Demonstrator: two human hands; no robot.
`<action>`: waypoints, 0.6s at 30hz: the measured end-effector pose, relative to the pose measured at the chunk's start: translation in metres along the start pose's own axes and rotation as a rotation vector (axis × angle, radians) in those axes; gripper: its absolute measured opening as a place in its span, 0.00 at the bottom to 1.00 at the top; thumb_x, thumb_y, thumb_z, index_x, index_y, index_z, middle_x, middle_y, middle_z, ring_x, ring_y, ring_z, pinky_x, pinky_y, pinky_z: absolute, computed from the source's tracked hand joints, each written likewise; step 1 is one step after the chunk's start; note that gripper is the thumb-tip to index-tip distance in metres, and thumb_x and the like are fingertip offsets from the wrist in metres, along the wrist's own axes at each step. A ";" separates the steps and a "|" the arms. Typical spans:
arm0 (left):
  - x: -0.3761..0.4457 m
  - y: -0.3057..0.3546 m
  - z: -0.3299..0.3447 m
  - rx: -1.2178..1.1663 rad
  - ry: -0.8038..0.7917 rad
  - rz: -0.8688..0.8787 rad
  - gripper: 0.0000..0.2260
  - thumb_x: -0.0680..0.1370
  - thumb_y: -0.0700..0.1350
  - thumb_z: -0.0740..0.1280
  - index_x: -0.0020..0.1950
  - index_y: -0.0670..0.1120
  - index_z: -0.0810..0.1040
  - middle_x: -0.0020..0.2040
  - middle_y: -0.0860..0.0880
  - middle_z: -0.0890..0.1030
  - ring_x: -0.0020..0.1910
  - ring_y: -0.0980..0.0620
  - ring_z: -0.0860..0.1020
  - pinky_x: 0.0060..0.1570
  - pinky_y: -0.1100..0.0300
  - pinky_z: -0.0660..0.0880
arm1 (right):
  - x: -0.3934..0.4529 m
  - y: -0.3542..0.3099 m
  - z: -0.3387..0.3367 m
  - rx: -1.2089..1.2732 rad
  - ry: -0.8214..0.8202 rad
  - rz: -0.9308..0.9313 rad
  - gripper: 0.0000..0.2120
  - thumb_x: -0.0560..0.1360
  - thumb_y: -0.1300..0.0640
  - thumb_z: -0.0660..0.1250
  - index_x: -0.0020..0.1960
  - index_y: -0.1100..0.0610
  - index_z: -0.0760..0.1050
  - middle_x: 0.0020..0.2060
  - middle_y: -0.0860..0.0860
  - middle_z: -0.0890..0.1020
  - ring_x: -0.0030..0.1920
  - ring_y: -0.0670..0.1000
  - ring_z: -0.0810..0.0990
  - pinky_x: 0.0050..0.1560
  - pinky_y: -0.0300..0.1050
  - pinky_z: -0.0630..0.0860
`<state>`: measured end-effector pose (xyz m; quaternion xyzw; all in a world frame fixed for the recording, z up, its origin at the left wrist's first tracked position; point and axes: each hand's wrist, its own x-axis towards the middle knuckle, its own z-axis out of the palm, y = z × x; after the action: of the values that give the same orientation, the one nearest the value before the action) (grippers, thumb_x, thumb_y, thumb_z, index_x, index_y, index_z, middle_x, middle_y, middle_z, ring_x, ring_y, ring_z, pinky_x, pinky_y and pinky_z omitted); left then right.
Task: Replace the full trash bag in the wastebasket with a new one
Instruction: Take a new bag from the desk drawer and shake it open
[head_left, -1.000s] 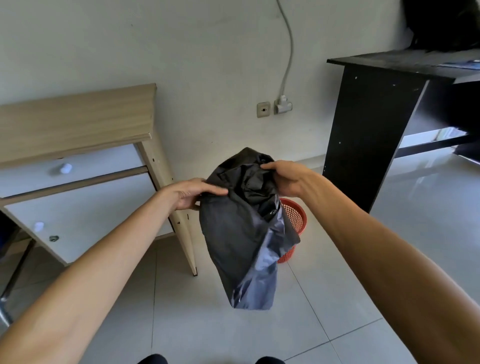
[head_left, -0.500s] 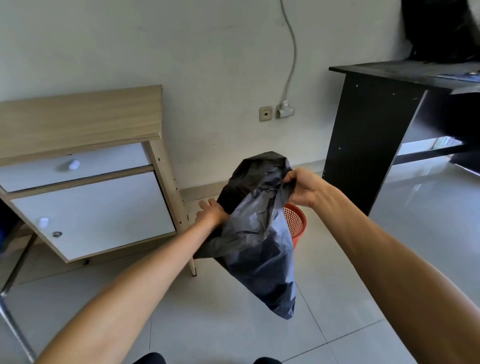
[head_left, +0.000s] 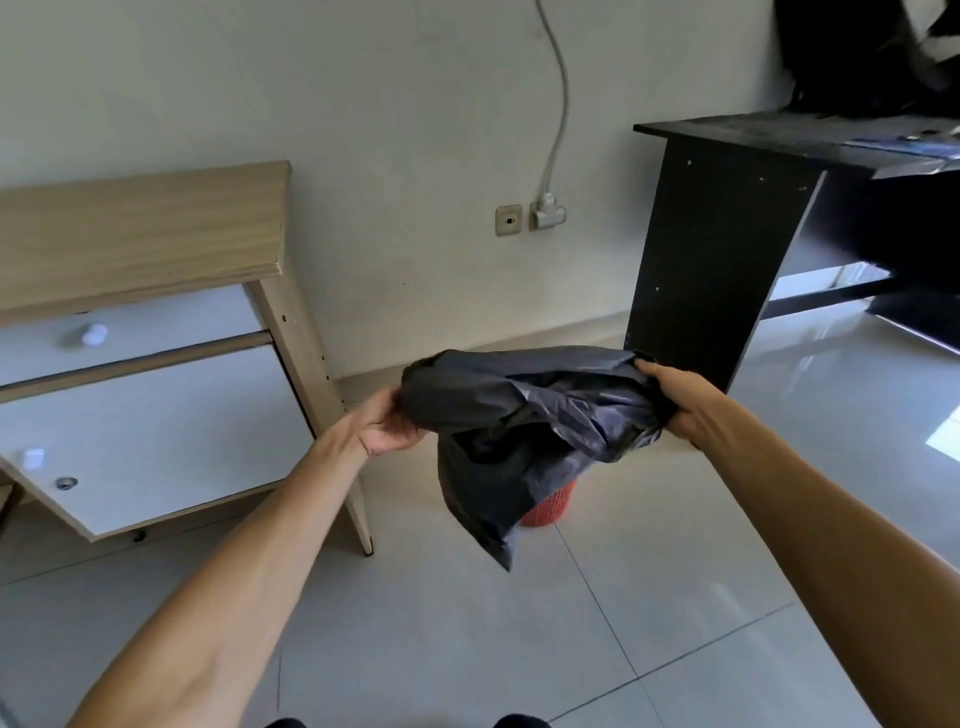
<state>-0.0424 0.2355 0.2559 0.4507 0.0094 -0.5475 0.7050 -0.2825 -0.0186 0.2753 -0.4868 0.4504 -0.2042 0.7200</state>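
Observation:
A black trash bag (head_left: 524, 421) hangs in the air between my hands, its mouth stretched wide and its bottom corner dangling toward the floor. My left hand (head_left: 387, 426) grips the left edge of the bag's mouth. My right hand (head_left: 675, 397) grips the right edge. A red mesh wastebasket (head_left: 550, 506) stands on the tiled floor behind and below the bag; only its lower part shows, the bag hides the rest.
A light wooden desk (head_left: 145, 234) with white drawer fronts stands at the left, its leg near the basket. A black desk (head_left: 717, 249) stands at the right. A wall socket with a plugged cable (head_left: 545, 215) sits on the wall between them. Open tiled floor lies in front.
My hands have dropped lower and moved apart, pulling the bag's mouth wide. The bag now covers most of the red wastebasket.

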 end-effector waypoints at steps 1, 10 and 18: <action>-0.004 0.002 -0.006 -0.092 -0.088 0.070 0.18 0.57 0.30 0.81 0.44 0.35 0.83 0.38 0.39 0.85 0.34 0.44 0.85 0.30 0.53 0.83 | 0.001 0.003 -0.006 0.005 0.007 0.033 0.15 0.80 0.55 0.67 0.62 0.64 0.76 0.50 0.59 0.82 0.44 0.56 0.82 0.37 0.50 0.79; -0.011 0.012 0.000 0.269 -0.096 0.122 0.25 0.72 0.61 0.69 0.59 0.43 0.80 0.57 0.40 0.82 0.51 0.41 0.82 0.50 0.50 0.78 | -0.009 0.010 0.002 0.281 -0.110 0.143 0.11 0.81 0.62 0.55 0.48 0.62 0.76 0.38 0.59 0.84 0.43 0.58 0.80 0.33 0.53 0.83; 0.025 -0.003 0.005 1.679 0.118 0.380 0.24 0.75 0.48 0.75 0.69 0.48 0.76 0.63 0.49 0.79 0.63 0.48 0.77 0.63 0.54 0.73 | -0.002 -0.008 0.034 0.091 -0.339 -0.065 0.08 0.76 0.67 0.63 0.55 0.64 0.75 0.52 0.60 0.81 0.48 0.56 0.81 0.55 0.50 0.79</action>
<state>-0.0373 0.2137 0.2439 0.8442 -0.4374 -0.2218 0.2163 -0.2540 -0.0032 0.2872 -0.4954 0.2967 -0.1625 0.8001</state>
